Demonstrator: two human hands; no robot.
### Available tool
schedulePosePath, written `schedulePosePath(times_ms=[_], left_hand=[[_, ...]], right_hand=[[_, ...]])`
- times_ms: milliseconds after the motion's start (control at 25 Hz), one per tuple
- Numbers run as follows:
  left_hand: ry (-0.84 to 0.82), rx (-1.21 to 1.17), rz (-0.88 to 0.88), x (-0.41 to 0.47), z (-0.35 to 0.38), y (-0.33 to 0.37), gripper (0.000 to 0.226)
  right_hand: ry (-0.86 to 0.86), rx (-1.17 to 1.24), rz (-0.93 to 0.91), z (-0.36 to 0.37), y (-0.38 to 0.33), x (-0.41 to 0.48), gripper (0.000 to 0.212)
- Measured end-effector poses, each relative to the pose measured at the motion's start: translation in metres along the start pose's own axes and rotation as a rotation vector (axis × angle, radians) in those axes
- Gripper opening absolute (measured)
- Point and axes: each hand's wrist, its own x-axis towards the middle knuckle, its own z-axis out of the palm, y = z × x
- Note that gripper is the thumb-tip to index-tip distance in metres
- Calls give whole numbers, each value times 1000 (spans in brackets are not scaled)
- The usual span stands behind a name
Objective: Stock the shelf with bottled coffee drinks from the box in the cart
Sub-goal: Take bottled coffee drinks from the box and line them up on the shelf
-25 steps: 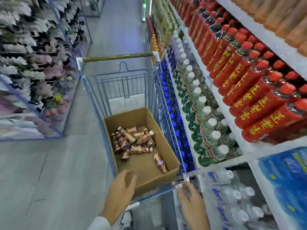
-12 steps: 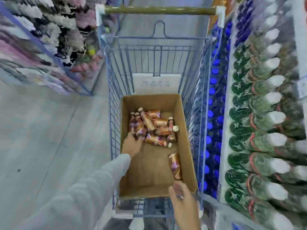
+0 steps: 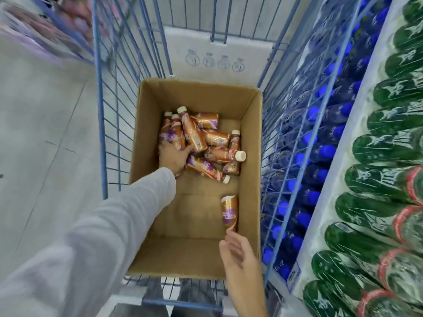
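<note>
- Reaching deeper than half a second ago, the left hand point(image 3: 175, 156) has gone from the near edge of the heap onto the coffee bottles point(image 3: 206, 143). Its fingers lie over a purple-labelled one at the heap's left side. Whether they have closed round it cannot be told.
- Over the same half second the right hand point(image 3: 240, 255) has come off the box's near rim and into the box point(image 3: 146, 133). Its fingers are loose and slightly spread, and the fingertips are at the near end of the lone bottle point(image 3: 229, 212).
- Both heap and lone bottle lie where they lay before.
- The bottles are gold-brown with purple labels and pale caps. About ten are tumbled together on their sides in the far half of the box. The lone one lies lengthwise beside the right wall.
- A grey sleeve point(image 3: 103, 236) covers the left arm.
- The open cardboard box sits in a blue wire cart point(image 3: 100, 133).
- On the shelf point(image 3: 357, 124) to the right are rows of blue-capped bottles point(image 3: 320, 152) and green bottles point(image 3: 389, 145).
</note>
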Motion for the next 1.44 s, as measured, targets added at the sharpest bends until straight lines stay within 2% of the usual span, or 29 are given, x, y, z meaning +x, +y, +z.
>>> schedulePosePath(times_ms=[120, 200, 280, 440, 560, 640, 760, 840, 920, 1040, 1120, 1240, 1440], left_hand=[[27, -34, -48, 6, 2, 0, 96], [-42, -242, -66, -7, -8, -1, 71], [-144, -436, -89, -41, -25, -6, 57], [-223, -599, -140, -125, -61, -34, 62], [-221, -661, -166, -180, -82, -55, 61], [-208, -660, -190, -204, -87, -67, 65], [-174, -574, -257, -222, -88, -80, 77], [-182, -586, -288, -227, -90, -90, 82], [-188, -624, -293, -229, -94, -96, 83], [-165, -629, -266, -231, -102, -100, 79], [-170, -639, -257, -232, -107, -98, 87], [-194, -651, -183, -238, -121, -95, 84], [-321, -626, 8, -264, -155, -86, 87]], right_hand=[[-22, 9, -14, 3, 0, 11, 16], [-47, -10, -35, 6, -9, 18, 15], [-69, -17, -58, 11, -25, 30, 13], [-108, -76, -132, 34, -71, 89, 21], [-38, -229, -231, 70, -110, 159, 31], [20, -392, -295, 100, -133, 205, 48], [14, -620, -291, 139, -144, 252, 82], [51, -786, -317, 157, -138, 269, 86], [125, -842, -338, 164, -132, 276, 80], [65, -682, -275, 156, -131, 270, 76], [-32, -450, -260, 141, -128, 249, 80], [-114, -134, -252, 114, -114, 192, 76], [-59, 193, -259, 75, -85, 66, 63]])
